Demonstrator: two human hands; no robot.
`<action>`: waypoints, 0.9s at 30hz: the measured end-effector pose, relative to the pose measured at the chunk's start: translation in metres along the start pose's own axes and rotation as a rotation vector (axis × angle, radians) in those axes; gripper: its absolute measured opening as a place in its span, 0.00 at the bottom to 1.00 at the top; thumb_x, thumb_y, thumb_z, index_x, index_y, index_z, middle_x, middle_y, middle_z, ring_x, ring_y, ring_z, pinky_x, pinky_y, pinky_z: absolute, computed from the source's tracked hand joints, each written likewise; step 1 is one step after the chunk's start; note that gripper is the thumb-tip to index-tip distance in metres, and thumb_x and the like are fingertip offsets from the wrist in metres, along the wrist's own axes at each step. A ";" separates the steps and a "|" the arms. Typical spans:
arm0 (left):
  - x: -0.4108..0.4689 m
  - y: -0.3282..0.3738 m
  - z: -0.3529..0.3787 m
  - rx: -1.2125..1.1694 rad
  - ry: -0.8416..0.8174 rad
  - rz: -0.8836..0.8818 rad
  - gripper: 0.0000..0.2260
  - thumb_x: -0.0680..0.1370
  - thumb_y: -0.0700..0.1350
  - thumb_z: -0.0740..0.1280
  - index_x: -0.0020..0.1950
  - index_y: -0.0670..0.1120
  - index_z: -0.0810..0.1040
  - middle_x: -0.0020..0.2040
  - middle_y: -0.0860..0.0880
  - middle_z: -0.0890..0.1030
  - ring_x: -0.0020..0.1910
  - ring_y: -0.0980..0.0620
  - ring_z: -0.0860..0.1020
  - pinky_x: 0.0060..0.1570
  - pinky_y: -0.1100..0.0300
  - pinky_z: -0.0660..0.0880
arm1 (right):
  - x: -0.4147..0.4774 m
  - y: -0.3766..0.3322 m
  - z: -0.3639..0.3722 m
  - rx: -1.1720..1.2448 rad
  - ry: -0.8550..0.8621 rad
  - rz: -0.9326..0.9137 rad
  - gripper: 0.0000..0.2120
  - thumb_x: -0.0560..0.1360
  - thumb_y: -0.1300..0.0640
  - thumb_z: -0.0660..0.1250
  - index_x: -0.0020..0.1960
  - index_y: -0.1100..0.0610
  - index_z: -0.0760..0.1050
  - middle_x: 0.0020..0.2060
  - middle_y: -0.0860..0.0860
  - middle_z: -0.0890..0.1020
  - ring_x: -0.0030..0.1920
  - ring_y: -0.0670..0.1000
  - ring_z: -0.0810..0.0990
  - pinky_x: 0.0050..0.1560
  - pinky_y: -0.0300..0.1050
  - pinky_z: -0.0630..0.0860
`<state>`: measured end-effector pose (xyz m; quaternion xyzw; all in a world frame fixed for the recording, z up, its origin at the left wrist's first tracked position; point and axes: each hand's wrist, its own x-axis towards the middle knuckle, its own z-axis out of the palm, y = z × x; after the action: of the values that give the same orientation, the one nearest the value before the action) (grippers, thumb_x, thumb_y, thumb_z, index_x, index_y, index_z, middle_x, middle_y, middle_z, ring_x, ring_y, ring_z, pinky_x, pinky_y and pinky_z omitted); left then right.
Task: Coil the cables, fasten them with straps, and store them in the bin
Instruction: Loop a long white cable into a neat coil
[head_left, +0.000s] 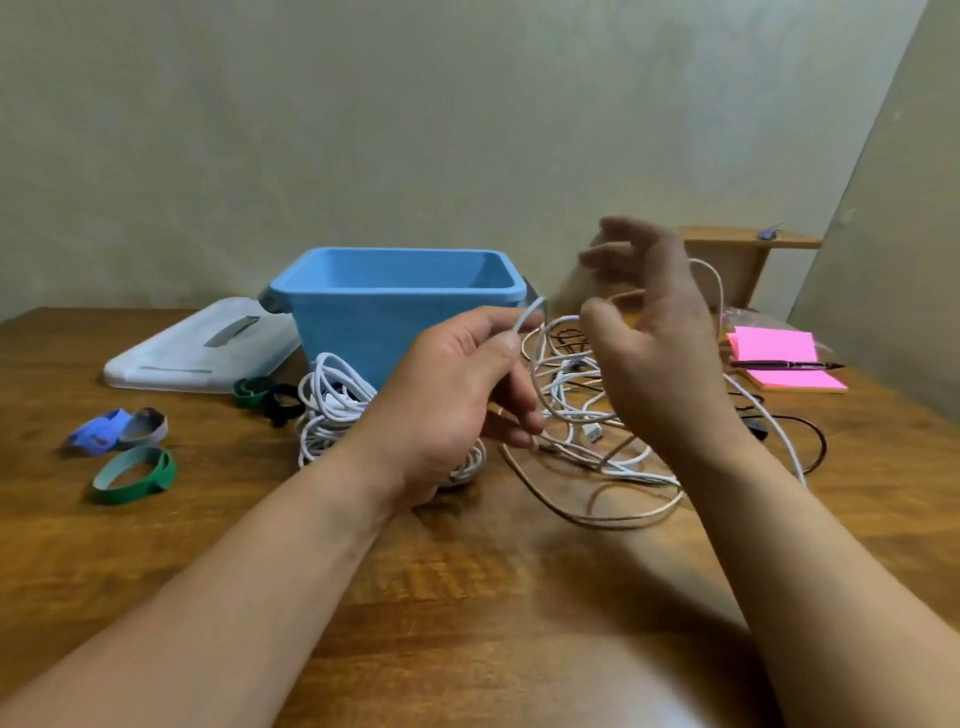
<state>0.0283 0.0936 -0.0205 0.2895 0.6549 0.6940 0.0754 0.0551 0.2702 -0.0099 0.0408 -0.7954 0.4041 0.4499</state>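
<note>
Bare forearms (208, 597) are seen stretched over a glossy wood-grain bench (467, 623) in the lower frame. At left, soft looped straps (135, 475) in green and blue are laid flat, with a clear plastic lid (197, 348) behind them. At centre a blue plastic bin (395, 312) is stood open, fronted by a bundled white coil (332, 410). A thin white cable (530, 317) is pinched in the left hand (457, 395) grip. The right hand (654, 332) grip is loosely spread and blurred, with a loop draped round it. Below it, loose cables (587, 441) lie tangled. Even loops should be fed and snags eased free.
</note>
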 end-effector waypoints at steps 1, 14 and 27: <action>-0.001 0.001 0.001 0.024 -0.027 0.006 0.14 0.88 0.39 0.56 0.68 0.44 0.78 0.33 0.45 0.78 0.33 0.48 0.82 0.32 0.59 0.79 | -0.001 0.003 0.000 -0.052 -0.088 0.004 0.27 0.75 0.57 0.66 0.74 0.50 0.71 0.62 0.46 0.82 0.62 0.44 0.81 0.61 0.42 0.78; -0.001 0.012 -0.018 -0.208 0.166 0.126 0.17 0.86 0.48 0.62 0.39 0.50 0.64 0.31 0.51 0.61 0.25 0.54 0.58 0.28 0.58 0.53 | 0.003 0.041 -0.003 -0.714 -0.165 0.111 0.09 0.81 0.52 0.67 0.59 0.48 0.82 0.51 0.50 0.85 0.55 0.58 0.81 0.52 0.53 0.72; -0.004 0.008 -0.015 -0.061 0.035 0.201 0.19 0.88 0.48 0.57 0.46 0.39 0.78 0.40 0.40 0.82 0.25 0.49 0.68 0.26 0.60 0.66 | -0.004 0.014 0.007 -0.461 -0.519 -0.029 0.08 0.87 0.47 0.61 0.57 0.47 0.77 0.46 0.40 0.83 0.50 0.47 0.78 0.60 0.52 0.71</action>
<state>0.0264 0.0773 -0.0141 0.3390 0.6025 0.7226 0.0029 0.0469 0.2730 -0.0235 0.0505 -0.9530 0.1835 0.2357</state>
